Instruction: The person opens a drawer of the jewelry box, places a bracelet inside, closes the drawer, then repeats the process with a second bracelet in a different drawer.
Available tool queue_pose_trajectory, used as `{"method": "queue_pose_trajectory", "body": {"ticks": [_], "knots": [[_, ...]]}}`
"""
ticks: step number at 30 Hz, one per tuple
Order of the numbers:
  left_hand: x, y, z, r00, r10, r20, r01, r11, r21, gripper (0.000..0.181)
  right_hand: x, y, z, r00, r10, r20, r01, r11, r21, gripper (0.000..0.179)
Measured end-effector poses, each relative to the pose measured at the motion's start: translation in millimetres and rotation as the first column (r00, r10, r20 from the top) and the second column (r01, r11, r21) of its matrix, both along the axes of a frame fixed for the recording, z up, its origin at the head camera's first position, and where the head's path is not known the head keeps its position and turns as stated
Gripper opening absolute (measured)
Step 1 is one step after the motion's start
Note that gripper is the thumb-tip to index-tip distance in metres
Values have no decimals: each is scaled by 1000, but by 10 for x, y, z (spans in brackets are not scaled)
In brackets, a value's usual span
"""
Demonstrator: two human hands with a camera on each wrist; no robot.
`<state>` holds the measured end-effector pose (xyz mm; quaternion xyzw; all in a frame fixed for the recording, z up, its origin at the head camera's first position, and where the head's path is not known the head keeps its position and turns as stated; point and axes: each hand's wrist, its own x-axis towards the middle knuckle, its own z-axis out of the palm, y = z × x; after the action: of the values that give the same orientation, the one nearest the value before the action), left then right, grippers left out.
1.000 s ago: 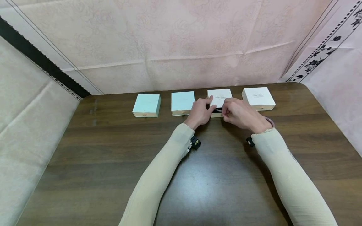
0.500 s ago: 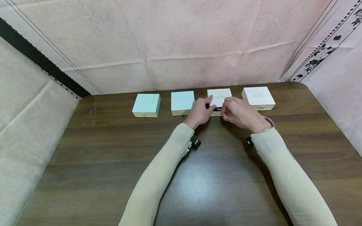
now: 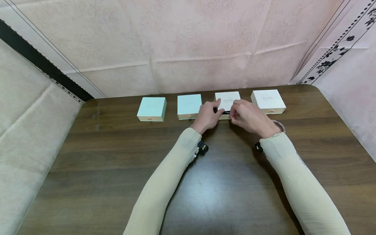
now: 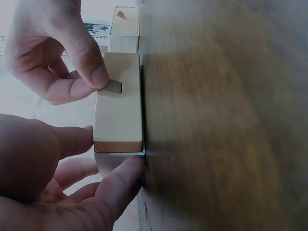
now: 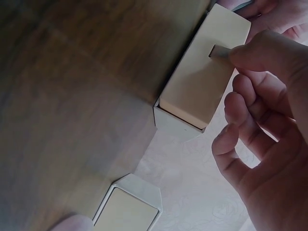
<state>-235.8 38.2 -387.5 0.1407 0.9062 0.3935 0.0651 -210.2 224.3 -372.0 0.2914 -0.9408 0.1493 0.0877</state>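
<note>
A white drawer box [image 3: 227, 99] with small lettering on its lid stands third from the left in a row. Its cream drawer [image 4: 118, 115] sticks out a little from the sleeve, with a dark strip of its inside showing in the head view. My left hand [image 3: 206, 116] grips the box's left side between thumb and fingers. At the drawer front, my right hand [image 3: 249, 118] pinches the small ribbon pull tab [image 4: 113, 86] between thumb and forefinger. The wrist views show the tab coming out of a slot in the drawer front.
Two mint boxes, one at the far left [image 3: 151, 107] and one beside my left hand [image 3: 189, 104], stand in the row. Another white box [image 3: 268, 100] is to the right. All sit near the back edge of the brown wooden table [image 3: 188, 195], before a patterned cloth [image 3: 188, 49].
The drawer has slid further back into the white box, so the dark opening behind its front has narrowed. Both hands keep nearly the same places and holds.
</note>
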Motion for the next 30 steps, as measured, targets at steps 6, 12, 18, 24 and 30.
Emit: {"method": "queue_pose_trajectory", "body": {"ticks": [6, 12, 18, 24, 30], "knots": [[-5, -1, 3, 1000, 0, -2, 0, 1000, 1, 51, -10, -12, 4, 1000, -4, -14, 4, 1000, -8, 9], [0, -2, 9, 1000, -2, 2, 2, 1000, 3, 52, -18, -12, -8, 1000, -18, -15, 18, 1000, -9, 9], [3, -5, 14, 1000, -7, -2, 7, 1000, -6, 51, -17, -13, -13, 999, -24, -22, 23, 1000, -11, 9], [8, -11, 11, 1000, -12, -6, 12, 1000, -10, 51, -21, -25, -6, 999, -23, -40, 23, 999, -22, 10], [9, -2, 11, 1000, -8, 3, 8, 1000, -7, 51, -26, -24, -15, 998, -27, -61, 26, 999, -19, 11]]}}
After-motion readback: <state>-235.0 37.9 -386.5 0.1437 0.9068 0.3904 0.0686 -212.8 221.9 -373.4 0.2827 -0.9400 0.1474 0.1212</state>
